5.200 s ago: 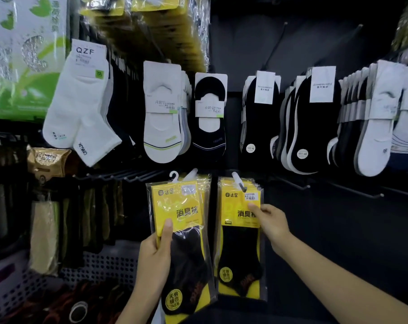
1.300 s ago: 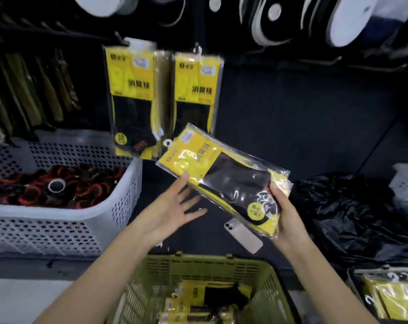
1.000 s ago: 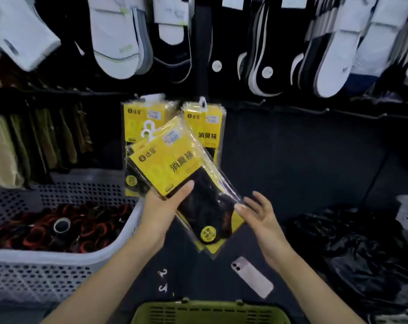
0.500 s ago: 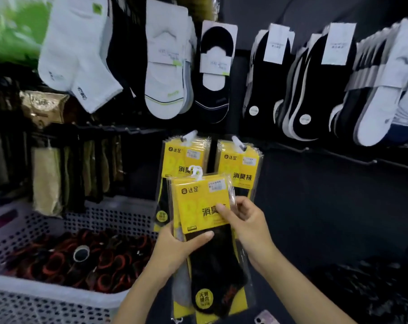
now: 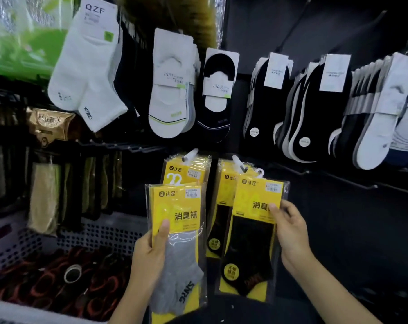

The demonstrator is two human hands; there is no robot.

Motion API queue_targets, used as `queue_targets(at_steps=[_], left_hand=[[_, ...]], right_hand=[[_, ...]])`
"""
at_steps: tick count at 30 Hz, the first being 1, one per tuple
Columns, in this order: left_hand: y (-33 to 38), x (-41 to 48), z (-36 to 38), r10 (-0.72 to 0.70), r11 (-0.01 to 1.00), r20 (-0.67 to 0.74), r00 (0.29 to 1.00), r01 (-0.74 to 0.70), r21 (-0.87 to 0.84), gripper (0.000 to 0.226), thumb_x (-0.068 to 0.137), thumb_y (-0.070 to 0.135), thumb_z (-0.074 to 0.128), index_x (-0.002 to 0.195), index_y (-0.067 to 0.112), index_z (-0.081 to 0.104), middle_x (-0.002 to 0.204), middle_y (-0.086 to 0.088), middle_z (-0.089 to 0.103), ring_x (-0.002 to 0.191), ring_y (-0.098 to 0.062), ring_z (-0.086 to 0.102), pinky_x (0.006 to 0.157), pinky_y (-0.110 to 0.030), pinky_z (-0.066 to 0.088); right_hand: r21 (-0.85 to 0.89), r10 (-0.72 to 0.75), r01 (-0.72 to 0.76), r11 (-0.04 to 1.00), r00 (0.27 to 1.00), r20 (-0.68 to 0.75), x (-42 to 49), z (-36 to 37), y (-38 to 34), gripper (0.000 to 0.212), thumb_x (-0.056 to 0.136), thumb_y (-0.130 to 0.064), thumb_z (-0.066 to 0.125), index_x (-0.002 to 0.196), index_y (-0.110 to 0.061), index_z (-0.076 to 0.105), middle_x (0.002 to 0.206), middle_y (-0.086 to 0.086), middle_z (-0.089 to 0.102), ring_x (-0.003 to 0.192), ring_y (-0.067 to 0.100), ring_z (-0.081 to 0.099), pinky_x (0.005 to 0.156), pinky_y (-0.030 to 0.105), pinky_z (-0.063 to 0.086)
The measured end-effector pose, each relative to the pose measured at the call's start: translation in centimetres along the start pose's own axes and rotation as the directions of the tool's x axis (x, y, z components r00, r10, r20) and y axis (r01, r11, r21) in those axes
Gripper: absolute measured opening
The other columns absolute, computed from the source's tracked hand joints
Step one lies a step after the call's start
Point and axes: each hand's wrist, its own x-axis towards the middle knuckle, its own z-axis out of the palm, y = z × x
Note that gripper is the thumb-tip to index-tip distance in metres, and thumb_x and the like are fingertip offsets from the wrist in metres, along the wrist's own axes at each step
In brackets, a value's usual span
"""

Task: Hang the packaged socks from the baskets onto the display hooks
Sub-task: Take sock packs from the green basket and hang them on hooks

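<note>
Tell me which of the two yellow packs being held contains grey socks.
The grey-sock pack in the left hand: a grey sock shows through its wrapper, while the black-sock pack in the right hand shows a black one.

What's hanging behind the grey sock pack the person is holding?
A stack of yellow sock packs on a hook. The grey sock pack covers their lower halves, hiding the socks.

White ankle socks [image 5: 86, 66] hung at the upper left, beside a green poster [image 5: 30, 36]. To their right hung white low-cut socks [image 5: 167, 94], a navy pair [image 5: 215, 122], and rows of black ones [image 5: 315, 108]. A gold packet [image 5: 49, 123] sat lower left, above tan and olive packets [image 5: 44, 197] hanging in a row.
</note>
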Motion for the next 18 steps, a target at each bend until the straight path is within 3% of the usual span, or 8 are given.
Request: queue_targets(at_steps=[1,3,5,7,9,12,15,18], left_hand=[[0.3,0.1,0.0,-0.002,1.0,-0.005,1.0,0.002,0.007,0.065,0.08,0.059,0.047,0.084,-0.003,0.066,0.067,-0.012,0.063,0.067,-0.019,0.06,0.063,-0.031,0.047],[0.8,0.2,0.2,0.02,1.0,-0.04,0.999,-0.019,0.012,0.05,0.08,0.055,0.047,0.068,0.013,0.07,0.054,0.007,0.061,0.052,-0.002,0.055,0.052,-0.014,0.042],[1.0,0.4,0.2,0.048,0.999,-0.077,0.996,-0.047,0.008,0.042,0.081,0.052,0.047,0.061,0.021,0.066,0.043,0.013,0.057,0.039,0.003,0.05,0.041,-0.004,0.034],[0.8,0.7,0.0,0.056,0.998,-0.09,0.994,-0.056,0.004,0.041,0.08,0.052,0.047,0.067,0.019,0.065,0.048,0.014,0.062,0.044,0.004,0.056,0.045,-0.005,0.038],[0.6,0.9,-0.3,0.043,0.999,-0.085,0.995,-0.042,0.01,0.045,0.079,0.056,0.047,0.078,0.018,0.071,0.067,0.011,0.073,0.061,0.001,0.067,0.059,-0.015,0.047],[0.3,1.1,-0.3,0.019,1.0,-0.071,0.997,-0.019,0.001,0.059,0.076,0.061,0.048,0.08,0.008,0.072,0.069,-0.006,0.071,0.066,-0.015,0.066,0.064,-0.029,0.048],[0.6,0.9,0.0,-0.004,1.0,-0.073,0.997,0.005,0.008,0.051,0.077,0.06,0.048,0.079,0.016,0.073,0.069,0.008,0.073,0.063,-0.002,0.067,0.059,-0.017,0.048],[1.1,0.8,0.4,0.018,1.0,-0.053,0.998,-0.018,-0.006,0.042,0.079,0.054,0.048,0.07,0.019,0.071,0.051,0.014,0.064,0.047,0.005,0.058,0.046,-0.004,0.04]], right_hand=[[-0.021,-0.017,0.018,1.0,1.0,0.016,0.7,0.3,-0.3,0.009,0.093,-0.014,0.056,0.099,-0.018,0.061,0.096,-0.001,0.073,0.09,0.01,0.068,0.082,0.026,0.052],[-0.063,-0.032,0.035,0.997,0.998,0.056,1.8,1.1,-0.4,0.007,0.093,-0.014,0.057,0.099,-0.013,0.06,0.097,0.0,0.073,0.091,0.012,0.069,0.083,0.028,0.053],[-0.098,-0.026,0.033,0.995,0.997,0.074,2.7,1.9,0.0,0.009,0.093,-0.013,0.056,0.102,-0.01,0.06,0.099,0.001,0.073,0.091,0.012,0.068,0.083,0.027,0.053],[-0.097,-0.006,0.013,0.995,0.997,0.076,3.4,2.6,0.9,0.01,0.094,-0.012,0.056,0.103,-0.012,0.061,0.096,0.001,0.072,0.089,0.01,0.068,0.079,0.024,0.053],[-0.096,0.0,0.004,0.995,0.999,0.041,4.2,3.3,1.9,0.007,0.093,-0.013,0.058,0.099,-0.014,0.062,0.091,-0.001,0.072,0.082,0.006,0.068,0.07,0.018,0.053],[-0.168,-0.037,0.023,0.986,0.996,-0.081,5.6,4.4,3.2,0.006,0.089,-0.02,0.064,0.092,-0.018,0.059,0.088,0.0,0.071,0.077,0.004,0.065,0.067,0.017,0.051],[-0.252,-0.036,-0.007,0.968,0.986,-0.162,7.4,5.2,4.2,0.018,0.087,-0.028,0.067,0.095,-0.016,0.057,0.091,0.003,0.069,0.085,0.014,0.064,0.074,0.026,0.048],[-0.305,0.023,-0.098,0.947,0.97,-0.242,8.6,5.1,4.4,0.026,0.084,-0.031,0.071,0.098,-0.015,0.056,0.1,0.003,0.066,0.086,0.015,0.058,0.073,0.026,0.044]])
